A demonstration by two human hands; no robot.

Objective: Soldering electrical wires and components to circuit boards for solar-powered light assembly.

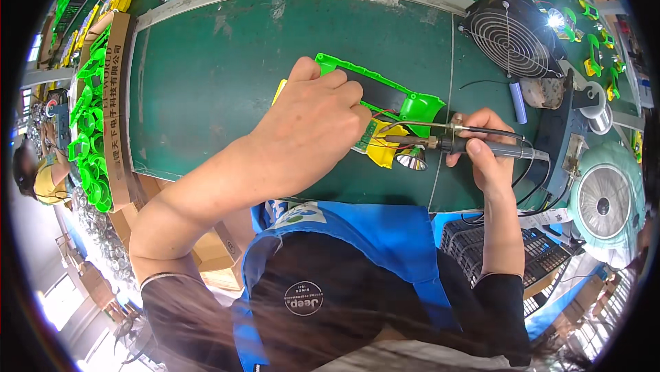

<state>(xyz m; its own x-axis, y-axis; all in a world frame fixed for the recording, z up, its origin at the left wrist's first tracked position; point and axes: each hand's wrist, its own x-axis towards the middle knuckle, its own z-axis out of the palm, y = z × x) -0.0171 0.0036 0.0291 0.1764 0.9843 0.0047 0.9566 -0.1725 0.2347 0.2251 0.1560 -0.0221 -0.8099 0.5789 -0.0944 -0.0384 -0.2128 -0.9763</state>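
My left hand (313, 114) is closed over the parts of a flashlight near the middle of the bench, its fingers curled and hiding some of them. A bright green plastic housing (423, 107) extends to the right from under it. Nearer me lies a yellow shell (382, 153) with a small circuit board (364, 137), thin wires and a shiny reflector (412, 159). My right hand (493, 166) grips a soldering iron (522, 150) with a thin metal feed tube along it. The iron's tip points left over the yellow shell, close to the board; contact cannot be made out.
A carton (120, 114) of green housings stands left on the green bench (213, 76). At the right are a black fan (512, 35), a blue cylindrical cell (518, 102), a solder spool (597, 114) and a covered round fan (603, 200). Another person (49, 179) works far left.
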